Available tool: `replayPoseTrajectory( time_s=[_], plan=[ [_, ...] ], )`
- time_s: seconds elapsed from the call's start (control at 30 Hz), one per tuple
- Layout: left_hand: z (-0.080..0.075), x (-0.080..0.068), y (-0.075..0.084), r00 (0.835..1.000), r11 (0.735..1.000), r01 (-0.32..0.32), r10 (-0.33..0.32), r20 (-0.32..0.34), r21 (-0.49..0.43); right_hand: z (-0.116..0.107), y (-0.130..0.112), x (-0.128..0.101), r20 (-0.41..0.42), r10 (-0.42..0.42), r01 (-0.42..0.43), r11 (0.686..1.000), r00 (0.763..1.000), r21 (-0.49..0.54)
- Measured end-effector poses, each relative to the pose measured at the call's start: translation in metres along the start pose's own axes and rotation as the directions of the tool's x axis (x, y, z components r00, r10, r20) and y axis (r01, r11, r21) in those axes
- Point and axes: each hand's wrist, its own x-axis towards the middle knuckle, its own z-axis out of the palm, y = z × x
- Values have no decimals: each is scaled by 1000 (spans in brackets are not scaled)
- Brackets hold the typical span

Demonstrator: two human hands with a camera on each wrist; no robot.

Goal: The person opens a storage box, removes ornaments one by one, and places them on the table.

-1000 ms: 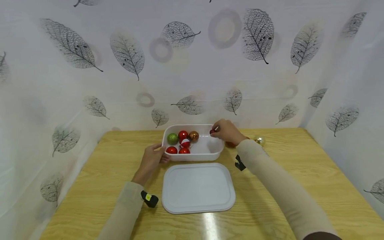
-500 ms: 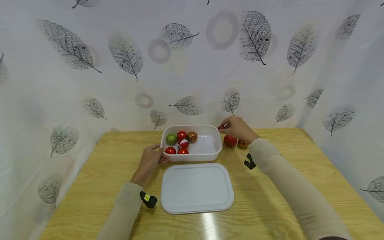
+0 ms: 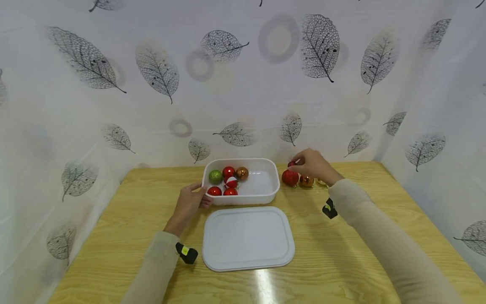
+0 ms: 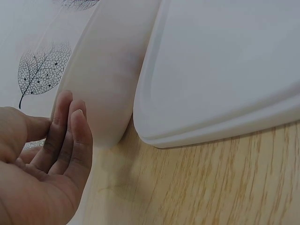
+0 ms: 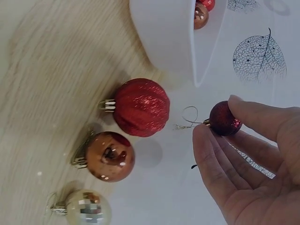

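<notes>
My right hand (image 3: 313, 164) pinches a small dark red glittery Christmas ball (image 5: 225, 118) between thumb and fingertips; a thin gold loop hangs from its cap. Just below it on the table lies a larger ridged red ball (image 5: 142, 107), then a copper ball (image 5: 110, 156) and a pale gold mirrored ball (image 5: 89, 207). The left hand (image 3: 190, 202) holds the left end of a white plastic box (image 3: 262, 199), thumb at the rim and fingers along the outside. Inside the box's left half sit a green glitter ball (image 3: 215, 177), a copper one, several red ones and a red-and-white one.
A flat white lid (image 3: 248, 238) lies on the wooden table (image 3: 125, 249), directly in front of the box. Behind the table hangs a pale curtain (image 3: 235, 84) printed with leaves, which also runs along both sides.
The right hand has moved right with the small dark red ball, from over the box's right end to above the larger red ball. The left hand keeps its hold on the box.
</notes>
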Motion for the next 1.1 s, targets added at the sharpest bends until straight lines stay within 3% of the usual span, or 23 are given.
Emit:
replayPoseTrajectory(
  time_s=[0.57, 1.1],
  plan=[
    [-1, -2, 3, 1000, 1000, -7, 8, 13, -20, 19, 33, -26, 31, 78, -79, 997, 996, 22],
    [-1, -3, 2, 1000, 1000, -2, 2, 14, -28, 43, 48, -34, 16, 47, -48, 997, 999, 58]
  ],
)
